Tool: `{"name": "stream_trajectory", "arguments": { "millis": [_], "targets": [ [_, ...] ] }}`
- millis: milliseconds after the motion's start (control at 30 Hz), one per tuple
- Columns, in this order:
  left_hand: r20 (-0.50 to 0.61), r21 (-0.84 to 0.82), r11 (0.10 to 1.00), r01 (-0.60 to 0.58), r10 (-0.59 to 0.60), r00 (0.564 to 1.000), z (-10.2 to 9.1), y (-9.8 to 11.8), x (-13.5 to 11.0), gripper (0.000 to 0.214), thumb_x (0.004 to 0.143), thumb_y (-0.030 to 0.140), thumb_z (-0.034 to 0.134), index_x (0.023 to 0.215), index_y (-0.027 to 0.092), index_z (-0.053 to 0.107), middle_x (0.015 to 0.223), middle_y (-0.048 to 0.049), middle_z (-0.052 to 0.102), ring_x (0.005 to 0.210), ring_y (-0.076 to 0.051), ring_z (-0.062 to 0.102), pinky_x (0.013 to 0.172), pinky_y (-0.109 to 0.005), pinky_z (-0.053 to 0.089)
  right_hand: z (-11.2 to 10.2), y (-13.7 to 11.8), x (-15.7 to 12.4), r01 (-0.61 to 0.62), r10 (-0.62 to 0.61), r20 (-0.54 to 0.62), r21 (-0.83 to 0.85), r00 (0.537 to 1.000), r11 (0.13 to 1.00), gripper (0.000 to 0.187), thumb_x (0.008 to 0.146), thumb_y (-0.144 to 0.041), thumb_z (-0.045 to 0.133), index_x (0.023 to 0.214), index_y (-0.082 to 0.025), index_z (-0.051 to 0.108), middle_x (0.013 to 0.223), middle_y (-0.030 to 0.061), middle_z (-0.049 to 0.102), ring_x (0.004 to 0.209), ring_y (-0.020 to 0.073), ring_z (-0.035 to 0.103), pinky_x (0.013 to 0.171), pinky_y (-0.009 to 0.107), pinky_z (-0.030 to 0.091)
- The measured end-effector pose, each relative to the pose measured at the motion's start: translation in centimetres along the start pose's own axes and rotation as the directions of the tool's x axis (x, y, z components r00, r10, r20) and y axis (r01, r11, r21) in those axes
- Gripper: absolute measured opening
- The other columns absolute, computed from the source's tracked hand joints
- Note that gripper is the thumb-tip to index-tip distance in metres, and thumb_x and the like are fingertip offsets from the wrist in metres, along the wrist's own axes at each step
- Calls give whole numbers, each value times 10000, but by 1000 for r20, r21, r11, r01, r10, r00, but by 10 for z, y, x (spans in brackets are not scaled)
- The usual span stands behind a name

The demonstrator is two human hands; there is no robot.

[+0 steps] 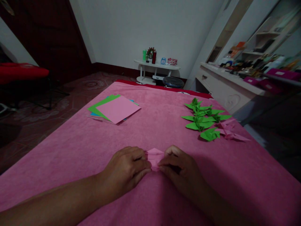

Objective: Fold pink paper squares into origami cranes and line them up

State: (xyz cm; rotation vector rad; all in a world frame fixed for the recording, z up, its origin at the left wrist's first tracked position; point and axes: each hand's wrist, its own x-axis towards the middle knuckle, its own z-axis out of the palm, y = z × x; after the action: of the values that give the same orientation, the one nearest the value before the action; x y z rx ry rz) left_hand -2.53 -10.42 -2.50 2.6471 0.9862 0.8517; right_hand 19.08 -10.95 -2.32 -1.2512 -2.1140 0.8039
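Observation:
A small piece of folded pink paper [155,160] lies on the pink cloth between my hands, its top showing a pointed flap. My left hand [129,166] grips its left edge, the fingers curled and the thumb at the lower corner. On the opposite side, my right hand [180,166] pinches the paper's right edge between thumb and forefinger. Beyond my left hand sits a stack of square paper sheets [118,108], pink on top with green and blue beneath. Far to the right are several green folded paper cranes [199,117] and pink folded paper pieces [229,131].
The pink cloth [155,125] covers the whole work surface. Past its far edge stands a small white table [157,65] with bottles and a plant. A cluttered white dresser [225,81] is at the right, a red-covered seat [23,73] at the left.

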Motion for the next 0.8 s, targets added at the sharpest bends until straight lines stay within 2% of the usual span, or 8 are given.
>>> {"name": "stream_trajectory", "arguments": {
  "millis": [167, 367, 567, 800],
  "targets": [
    [79, -113, 981, 157, -149, 986, -1, 3, 5, 189, 836, 236, 489, 809, 213, 675, 718, -22, 609, 671, -122, 563, 688, -263, 475, 1, -5, 2, -71, 71, -6, -37, 997, 997, 111, 770, -120, 559, 694, -192, 596, 734, -5, 516, 671, 114, 501, 575, 236, 350],
    [133, -140, 940, 311, -293, 947, -1, 7, 9, 178, 814, 233, 493, 719, 193, 639, 677, -7, 581, 633, -112, 532, 655, -244, 443, 3, -5, 3, -114, 111, -33, -113, 993, 987, 84, 748, -143, 576, 682, -190, 555, 716, -16, 507, 640, 108, 475, 556, 236, 318],
    [197, -83, 918, 388, -366, 909, 0, 10, 13, 174, 792, 229, 486, 633, 178, 531, 637, 9, 529, 608, -109, 480, 578, -232, 362, 4, -6, 5, -153, 149, -46, -131, 988, 980, 90, 733, -144, 566, 664, -191, 531, 696, -23, 502, 608, 100, 468, 538, 229, 313],
    [211, -57, 905, 421, -401, 891, 2, 8, 15, 143, 764, 243, 502, 639, 176, 525, 642, 12, 531, 583, -103, 450, 546, -236, 304, 4, -8, 10, -155, 148, -58, -153, 987, 976, 94, 701, -128, 562, 632, -186, 538, 685, -19, 516, 596, 97, 486, 530, 223, 325]
  ]
}}
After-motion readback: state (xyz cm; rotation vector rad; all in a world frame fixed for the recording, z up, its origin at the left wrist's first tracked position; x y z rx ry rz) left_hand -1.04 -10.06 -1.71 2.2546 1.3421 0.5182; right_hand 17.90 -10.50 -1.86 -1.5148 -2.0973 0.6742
